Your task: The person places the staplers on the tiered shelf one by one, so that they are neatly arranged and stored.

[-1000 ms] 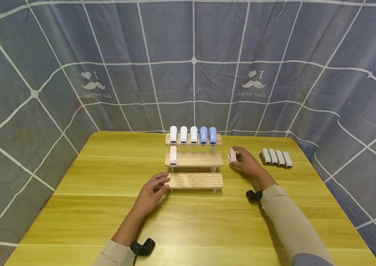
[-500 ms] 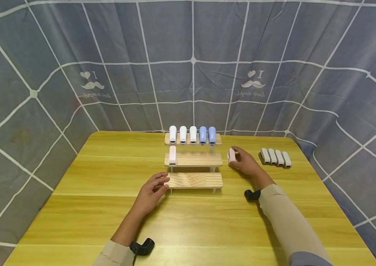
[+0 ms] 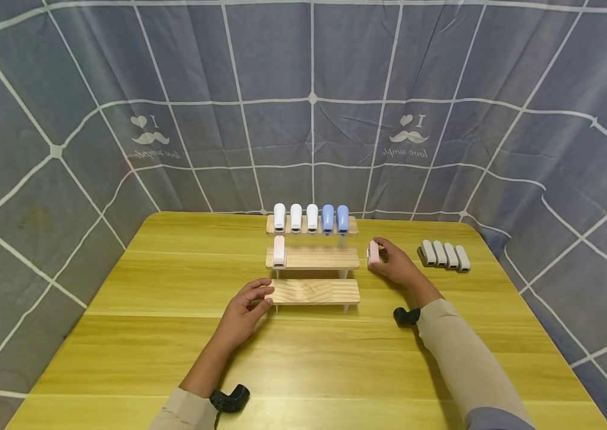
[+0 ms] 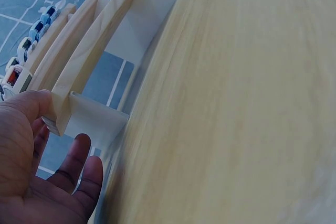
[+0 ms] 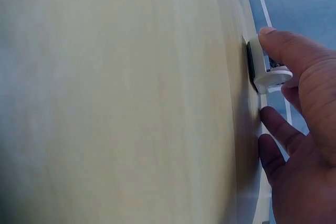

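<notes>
My left hand (image 3: 244, 313) holds the left end of the front wooden shelf (image 3: 316, 291), thumb at the near corner and fingers at the end, as the left wrist view shows. Right of the shelves, my right hand (image 3: 398, 261) pinches a pink mini stapler (image 3: 372, 254) between thumb and fingers. In the right wrist view that stapler (image 5: 257, 66) stands right at the tabletop, partly covered by the thumb. Another pink stapler (image 3: 279, 252) sits at the left end of the middle shelf (image 3: 324, 258). White staplers (image 3: 296, 218) and blue staplers (image 3: 327, 218) line the back shelf (image 3: 354, 227).
Several grey-white staplers (image 3: 440, 254) lie in a row on the wooden table (image 3: 303, 364), beyond my right hand. A grey curtain with white lines (image 3: 271, 71) encloses the table's back and sides.
In my right hand the pink stapler has turned slightly straighter and shifted a touch left. My left hand stays at the shelf end.
</notes>
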`<state>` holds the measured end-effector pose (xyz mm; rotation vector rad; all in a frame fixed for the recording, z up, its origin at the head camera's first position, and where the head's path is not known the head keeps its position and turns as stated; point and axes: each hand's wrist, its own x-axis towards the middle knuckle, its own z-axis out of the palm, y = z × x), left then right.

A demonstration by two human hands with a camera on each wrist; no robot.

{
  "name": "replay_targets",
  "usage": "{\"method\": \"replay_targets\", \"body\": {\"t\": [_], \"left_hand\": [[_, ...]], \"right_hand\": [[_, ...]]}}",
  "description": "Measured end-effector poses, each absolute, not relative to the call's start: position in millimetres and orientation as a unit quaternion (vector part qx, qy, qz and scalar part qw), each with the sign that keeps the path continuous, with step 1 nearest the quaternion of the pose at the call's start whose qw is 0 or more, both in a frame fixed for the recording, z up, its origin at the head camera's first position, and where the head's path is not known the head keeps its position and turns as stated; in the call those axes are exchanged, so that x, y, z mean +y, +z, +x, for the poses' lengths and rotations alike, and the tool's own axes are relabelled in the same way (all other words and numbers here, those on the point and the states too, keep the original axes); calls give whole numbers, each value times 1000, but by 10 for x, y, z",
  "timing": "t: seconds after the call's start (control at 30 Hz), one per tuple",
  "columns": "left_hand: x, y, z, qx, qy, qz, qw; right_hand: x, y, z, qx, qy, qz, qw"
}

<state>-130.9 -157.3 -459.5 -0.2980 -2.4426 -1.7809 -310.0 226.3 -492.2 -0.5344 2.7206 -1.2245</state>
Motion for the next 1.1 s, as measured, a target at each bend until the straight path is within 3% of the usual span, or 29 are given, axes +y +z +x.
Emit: {"method": "replay_targets", "body": {"t": [0.6, 1.1], "left_hand": [[-1570, -4592, -1308, -807, -580, -95, 53], [-1569, -4592, -1307, -803, -586, -95, 49]], "right_hand": [[2206, -4865, -2948, 886, -440, -140, 47], [2078, -4613, -2633, 850, -507, -143, 5]]}}
